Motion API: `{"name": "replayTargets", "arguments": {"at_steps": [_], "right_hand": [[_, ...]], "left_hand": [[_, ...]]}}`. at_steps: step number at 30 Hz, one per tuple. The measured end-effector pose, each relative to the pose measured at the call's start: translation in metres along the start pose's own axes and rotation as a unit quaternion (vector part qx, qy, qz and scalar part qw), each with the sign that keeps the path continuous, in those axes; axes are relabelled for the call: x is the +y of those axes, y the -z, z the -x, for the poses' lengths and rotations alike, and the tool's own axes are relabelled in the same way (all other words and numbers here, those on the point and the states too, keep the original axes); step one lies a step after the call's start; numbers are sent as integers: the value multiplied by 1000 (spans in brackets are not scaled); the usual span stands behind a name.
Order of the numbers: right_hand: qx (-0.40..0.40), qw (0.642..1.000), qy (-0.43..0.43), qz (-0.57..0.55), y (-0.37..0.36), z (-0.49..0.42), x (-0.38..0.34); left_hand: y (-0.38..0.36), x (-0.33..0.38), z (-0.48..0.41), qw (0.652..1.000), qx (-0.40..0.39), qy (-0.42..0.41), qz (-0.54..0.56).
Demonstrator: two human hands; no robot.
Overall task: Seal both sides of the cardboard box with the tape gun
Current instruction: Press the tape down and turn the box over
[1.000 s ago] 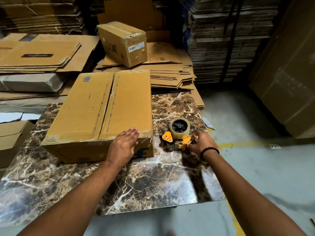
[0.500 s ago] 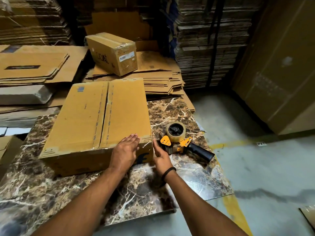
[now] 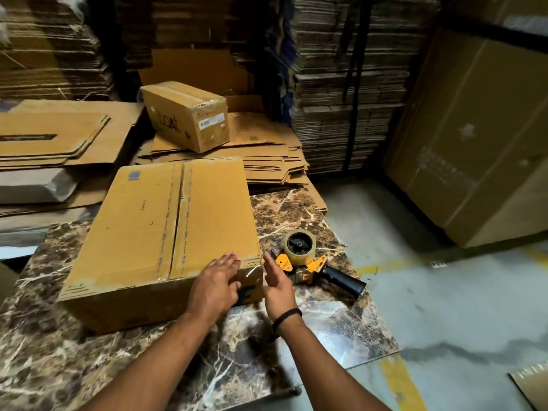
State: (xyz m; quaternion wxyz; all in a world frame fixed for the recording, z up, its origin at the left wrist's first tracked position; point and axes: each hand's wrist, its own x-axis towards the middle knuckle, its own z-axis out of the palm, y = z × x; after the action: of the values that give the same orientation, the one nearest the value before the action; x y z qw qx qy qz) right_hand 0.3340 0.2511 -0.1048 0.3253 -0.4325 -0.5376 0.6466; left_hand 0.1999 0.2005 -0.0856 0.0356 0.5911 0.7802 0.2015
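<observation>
Item 1: the cardboard box [image 3: 166, 232] lies flat on the marble table top [image 3: 341, 330], flaps closed, its centre seam running from 12 o'clock to 6 o'clock. A glossy strip appears to follow that seam and fold over the near edge, so the upper side is judged already sealed, though glare prevents certainty. Item 2: the tape gun [image 3: 308, 262] lies on the table at 3 o'clock from the box's near right corner, close to it but apart, roll uppermost, black handle pointing to 4 o'clock; no hand is on it. Item 3: the left hand [image 3: 218, 283] rests flat on the box's 5 o'clock corner, fingers straight, gripping nothing. Item 4: the right hand [image 3: 277, 284] is held edge-on just beside the box's right wall, between box and tape gun, fingers straight and holding nothing; whether it touches the cardboard cannot be told. Assessment: the step in hand is judged to be the turn-over between the 2 sides. The next move calls for both hands to take opposite walls, flip the box so the unsealed side faces up, square its flaps, then collect the tape gun by the handle.
</observation>
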Motion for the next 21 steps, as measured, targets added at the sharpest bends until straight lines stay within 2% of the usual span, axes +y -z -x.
{"name": "replayTargets", "arguments": {"at_steps": [3,6,9,11,15,17,21], "right_hand": [[-15,992,24,119,-8,5,2],[14,968,43,245,-2,6,-12],[-19,899,144,412,-5,5,-22],[-55,849,171,498,-7,3,-22],[-62,787,182,586,-3,0,-27],[-59,772,183,605,-4,2,-28],[-56,758,183,623,-7,7,-28]], "left_hand": [[3,-3,-2,1000,-20,-1,3],[6,-2,-2,999,-30,6,17],[9,0,-4,999,-37,20,31],[16,4,-7,997,-40,37,47],[20,12,-1,997,-61,-21,-36],[17,14,5,994,-79,-32,-66],[18,8,13,990,-56,-71,-107]]}}
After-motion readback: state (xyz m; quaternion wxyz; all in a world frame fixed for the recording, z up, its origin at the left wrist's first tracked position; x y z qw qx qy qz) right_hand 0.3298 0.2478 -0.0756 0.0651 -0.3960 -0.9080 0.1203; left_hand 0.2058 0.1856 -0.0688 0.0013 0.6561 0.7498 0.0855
